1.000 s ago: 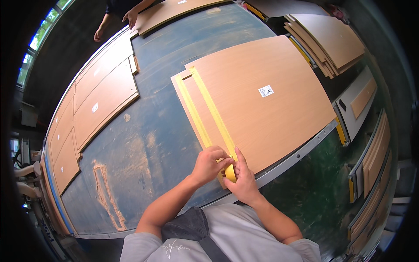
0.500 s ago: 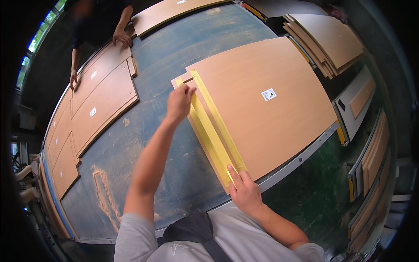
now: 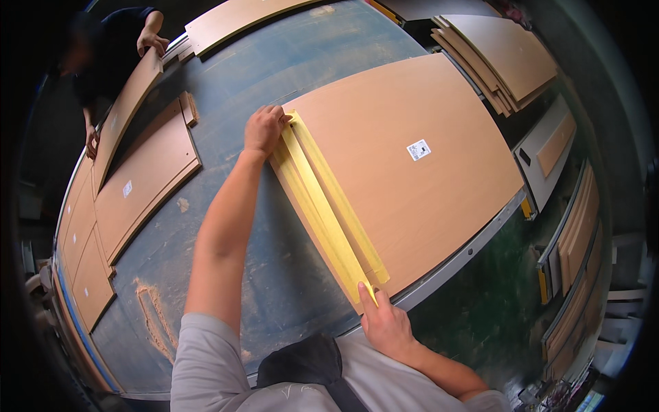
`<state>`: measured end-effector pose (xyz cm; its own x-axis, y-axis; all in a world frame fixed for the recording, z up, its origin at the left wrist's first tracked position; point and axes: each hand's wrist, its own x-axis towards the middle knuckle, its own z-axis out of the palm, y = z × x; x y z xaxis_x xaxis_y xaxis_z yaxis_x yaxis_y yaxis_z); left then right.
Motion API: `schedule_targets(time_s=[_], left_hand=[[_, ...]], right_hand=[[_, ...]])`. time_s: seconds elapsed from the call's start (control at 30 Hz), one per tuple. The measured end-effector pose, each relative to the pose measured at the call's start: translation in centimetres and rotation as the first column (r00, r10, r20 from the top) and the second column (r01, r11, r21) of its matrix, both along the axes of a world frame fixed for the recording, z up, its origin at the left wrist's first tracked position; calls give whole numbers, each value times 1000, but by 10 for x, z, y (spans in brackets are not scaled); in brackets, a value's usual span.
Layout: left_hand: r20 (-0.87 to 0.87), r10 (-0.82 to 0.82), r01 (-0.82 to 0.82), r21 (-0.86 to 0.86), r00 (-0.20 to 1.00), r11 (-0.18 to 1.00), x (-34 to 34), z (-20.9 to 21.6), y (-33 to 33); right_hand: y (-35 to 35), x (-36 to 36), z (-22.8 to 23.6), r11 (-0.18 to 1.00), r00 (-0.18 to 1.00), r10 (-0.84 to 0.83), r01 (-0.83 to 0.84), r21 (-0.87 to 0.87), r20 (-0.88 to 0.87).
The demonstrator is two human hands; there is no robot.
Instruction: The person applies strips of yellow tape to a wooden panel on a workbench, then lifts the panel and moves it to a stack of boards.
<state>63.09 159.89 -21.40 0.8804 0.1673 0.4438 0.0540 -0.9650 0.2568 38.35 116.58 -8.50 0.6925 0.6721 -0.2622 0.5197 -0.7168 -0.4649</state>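
Observation:
A strip of yellow tape point(image 3: 328, 218) runs taut between my two hands, over the left border of a large wood-coloured panel point(image 3: 439, 199). My left hand point(image 3: 266, 130) is closed in a pinch on the tape's far end, by the panel's far left corner. Near the front edge, my right hand point(image 3: 388, 328) grips the near end, with a yellow tip standing out between thumb and fingers. Whether a roll sits inside that hand is hidden. Another yellow tape band point(image 3: 343, 202) lies along the panel, to the right of the stretched strip. A white label point(image 3: 418, 150) is on the panel.
Across the blue-grey table point(image 3: 226, 206), a co-worker's hand point(image 3: 152, 42) holds up a narrow panel point(image 3: 130, 113). More panels point(image 3: 147, 185) lie at the left. Stacked boards point(image 3: 504, 58) stand at the far right. A metal rail point(image 3: 446, 254) borders the table's near edge.
My left hand has shifted slightly left and farther away, while my right hand has come slightly nearer to me. The co-worker has lifted one panel off the left group and tilted it up.

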Motion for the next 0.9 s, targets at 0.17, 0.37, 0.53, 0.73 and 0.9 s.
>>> schedule_targets(time_s=[0.17, 0.37, 0.53, 0.73, 0.9], left_hand=[[-60, 30, -35, -78, 998, 996, 1, 2, 3], [-69, 116, -127, -186, 991, 974, -1, 6, 13], [-52, 123, -133, -322, 991, 937, -10, 0, 17], [60, -58, 61, -51, 997, 997, -41, 2, 9], [-187, -187, 218, 161, 964, 963, -52, 7, 11]], right_hand=[[13, 9, 4, 999, 1000, -9, 8, -34, -24], [15, 16, 6, 997, 999, -6, 2, -82, -44], [6, 18, -5, 997, 1000, -26, 27, -77, 14], [7, 21, -10, 991, 1000, -16, 19, -130, 25], [12, 25, -8, 985, 1000, -17, 17, -171, 2]])
